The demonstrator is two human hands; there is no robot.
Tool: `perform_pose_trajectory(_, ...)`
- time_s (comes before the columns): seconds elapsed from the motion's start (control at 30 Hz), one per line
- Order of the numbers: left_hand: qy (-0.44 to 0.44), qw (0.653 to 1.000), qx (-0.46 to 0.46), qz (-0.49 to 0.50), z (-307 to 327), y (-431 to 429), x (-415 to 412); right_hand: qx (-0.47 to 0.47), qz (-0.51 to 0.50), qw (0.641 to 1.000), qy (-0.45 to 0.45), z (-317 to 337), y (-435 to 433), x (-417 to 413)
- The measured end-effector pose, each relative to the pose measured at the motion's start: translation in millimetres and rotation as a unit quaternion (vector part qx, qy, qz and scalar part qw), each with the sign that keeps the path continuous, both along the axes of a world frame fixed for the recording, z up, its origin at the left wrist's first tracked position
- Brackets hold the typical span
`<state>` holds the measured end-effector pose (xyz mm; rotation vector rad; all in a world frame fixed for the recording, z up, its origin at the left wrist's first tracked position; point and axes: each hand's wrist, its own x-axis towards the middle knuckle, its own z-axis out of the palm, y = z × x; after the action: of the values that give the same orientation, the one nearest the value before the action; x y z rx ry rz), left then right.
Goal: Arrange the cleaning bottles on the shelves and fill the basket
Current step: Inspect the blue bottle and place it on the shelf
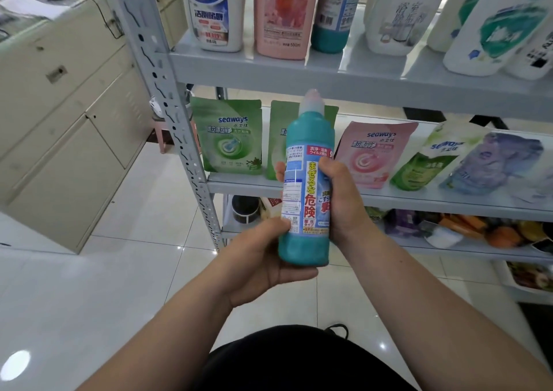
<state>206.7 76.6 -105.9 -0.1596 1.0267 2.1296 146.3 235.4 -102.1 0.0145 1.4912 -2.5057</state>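
I hold a teal cleaning bottle (308, 139) with a pale cap upright in front of the grey metal shelving (329, 75). My left hand (263, 259) cups its base from below and the left. My right hand (341, 199) wraps its middle from the right. The upper shelf carries a white-blue bottle (211, 7), a pink bottle (282, 13), a second teal bottle (332, 10) and several white bottles (398, 13). No basket is in view.
The middle shelf (434, 200) holds green pouches (227, 136), a pink pouch (374, 154) and leaning pouches (490, 163) to the right. Lower shelves hold mixed goods (478, 229). A beige cabinet (68, 115) stands at left on the glossy white tiled floor (134, 256).
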Motion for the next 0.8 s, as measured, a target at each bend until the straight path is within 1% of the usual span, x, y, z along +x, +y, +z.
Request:
perform_pose_trajectory(0.07,0.046,0.997,-0.049,0.033,-2,-3,-1,0.040,-0.015,0.999,0.011,4,1,-3)
perform_pose_trajectory(0.13,0.085,0.989,-0.113,0.051,-5,-7,-3,0.058,-0.050,0.997,-0.005,8,3,-6)
perform_pose_trajectory(0.23,0.109,0.982,-0.152,0.037,-11,-12,-3,0.055,-0.071,0.996,-0.020,8,0,-4)
perform_pose_trajectory(0.27,0.130,0.976,-0.171,0.030,-14,-14,-3,0.050,-0.067,0.996,-0.016,7,-1,-2)
perform_pose_trajectory(0.3,0.164,0.964,-0.206,0.019,-18,-15,-3,0.050,-0.058,0.997,-0.004,7,-2,0)
perform_pose_trajectory(0.37,0.250,0.924,-0.289,-0.001,-27,-19,-6,0.062,-0.021,0.997,0.037,5,-2,6)
perform_pose_trajectory(0.4,0.282,0.906,-0.315,-0.003,-33,-21,-8,0.073,0.003,0.996,0.059,4,-2,9)
perform_pose_trajectory(0.47,0.307,0.887,-0.344,0.016,-43,-26,-13,0.110,0.046,0.988,0.096,3,-3,18)
perform_pose_trajectory(0.57,0.322,0.865,-0.382,0.055,-57,-33,-20,0.209,0.089,0.957,0.178,5,-6,33)
perform_pose_trajectory(0.63,0.359,0.842,-0.399,0.056,-64,-35,-23,0.266,0.107,0.929,0.233,5,-7,39)
perform_pose_trajectory(0.73,0.420,0.803,-0.418,0.067,-65,-35,-28,0.326,0.106,0.901,0.267,7,-10,46)
perform_pose_trajectory(0.8,0.411,0.802,-0.426,0.080,-66,-35,-29,0.359,0.107,0.884,0.279,10,-12,48)
